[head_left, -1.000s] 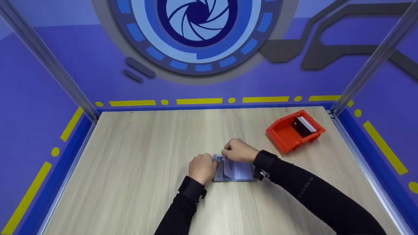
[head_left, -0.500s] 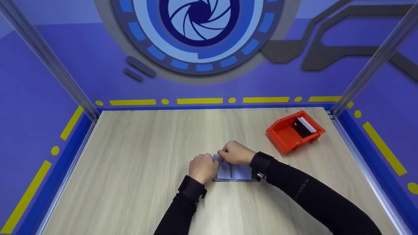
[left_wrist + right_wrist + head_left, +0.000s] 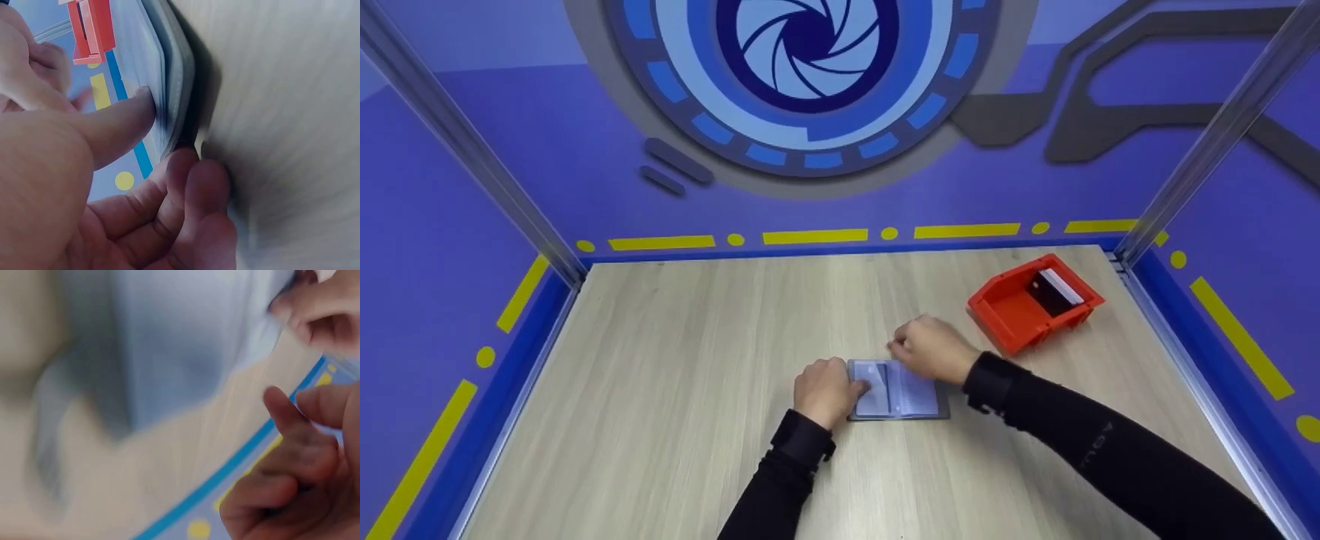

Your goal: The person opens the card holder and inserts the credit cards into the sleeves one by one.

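Rightward from the far left corner of the card holder (image 3: 919,391), the right hand (image 3: 934,349) has shifted to hang by its far edge, fingers loosely bent and holding nothing, while the left hand (image 3: 821,391) pinches the holder's left edge. Lying open near the middle of the tabletop (image 3: 682,420), well apart from the red bin (image 3: 1011,319) by the far right corner, it shows a clear page (image 3: 871,399) settled leftward. That turn seems done; the holder isn't closed, and whether more pages need turning I can't tell.
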The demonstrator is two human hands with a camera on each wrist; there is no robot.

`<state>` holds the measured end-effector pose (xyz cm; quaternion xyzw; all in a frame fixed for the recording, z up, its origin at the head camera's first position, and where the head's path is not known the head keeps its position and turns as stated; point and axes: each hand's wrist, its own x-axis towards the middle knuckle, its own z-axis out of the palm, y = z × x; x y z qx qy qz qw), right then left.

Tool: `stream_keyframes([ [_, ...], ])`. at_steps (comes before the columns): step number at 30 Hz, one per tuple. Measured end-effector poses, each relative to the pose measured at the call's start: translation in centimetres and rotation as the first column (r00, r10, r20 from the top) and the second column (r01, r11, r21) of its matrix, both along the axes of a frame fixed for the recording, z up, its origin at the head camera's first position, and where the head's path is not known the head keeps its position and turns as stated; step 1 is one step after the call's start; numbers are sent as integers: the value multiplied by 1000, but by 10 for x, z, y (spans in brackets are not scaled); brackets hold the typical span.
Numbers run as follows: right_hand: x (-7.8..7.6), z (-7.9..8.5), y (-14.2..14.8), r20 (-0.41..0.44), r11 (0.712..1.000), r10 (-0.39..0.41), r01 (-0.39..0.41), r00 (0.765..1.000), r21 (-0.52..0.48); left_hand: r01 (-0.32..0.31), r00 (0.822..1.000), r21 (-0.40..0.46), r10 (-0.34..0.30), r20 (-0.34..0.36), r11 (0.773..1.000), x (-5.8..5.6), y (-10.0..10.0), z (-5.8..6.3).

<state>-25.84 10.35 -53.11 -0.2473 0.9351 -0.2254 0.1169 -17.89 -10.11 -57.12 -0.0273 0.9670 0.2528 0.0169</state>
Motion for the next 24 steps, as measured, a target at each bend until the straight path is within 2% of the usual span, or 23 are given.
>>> stream_keyframes([
  [2,-9,8,19,-4,997,-83,83,997,2,-7,1000,11,7,9,1000,0,0,0],
  [6,-32,22,63,-79,986,-165,166,983,6,-10,1000,21,10,16,1000,-1,1,-1],
  [8,-43,26,87,-156,979,-199,204,968,22,-7,1000,29,6,23,1000,-1,1,-1],
  [11,-56,28,118,-224,953,-273,295,935,68,-9,999,35,8,36,999,-1,1,0],
  [15,-75,26,154,-260,920,-328,370,908,131,-17,999,29,15,40,999,-1,0,2],
  [18,-86,22,176,-298,901,-332,395,895,181,-17,999,30,16,32,999,-1,0,2],
  [24,-96,5,204,-355,861,-335,436,873,261,-24,999,42,23,37,999,-1,2,2],
])
